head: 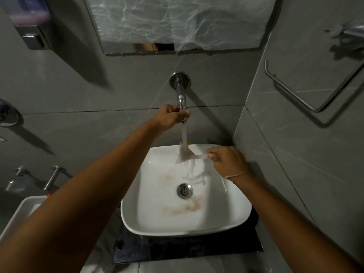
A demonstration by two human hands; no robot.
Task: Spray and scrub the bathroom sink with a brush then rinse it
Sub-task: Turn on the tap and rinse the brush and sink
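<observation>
White and shiny, the sink [149,211] sits low in the middle, and brown dirt [185,208] lies at about 5 o'clock from the drain [184,191]. That dirt may stay if the water only falls at the back of the bowl and never washes over it. Water [184,134] pours hard from the tap [181,99], so it could splash over the rim onto the dark counter [177,247] and make it slippery. The left hand [169,117] is wrapped around the end of the tap, at 12 o'clock from the drain; if it turns too far, the splash gets bigger. The right hand [226,160], at 1 o'clock, is pinched shut on the brush [192,153] handle. The brush is wet and thin, so it might slip out and drop into the bowl. The brush is blurry under the water, and its bristles are hard to make out. A tiny yellow bit [188,143] peeks out behind the stream, and I cannot tell what it is. No spray bottle shows anywhere.
</observation>
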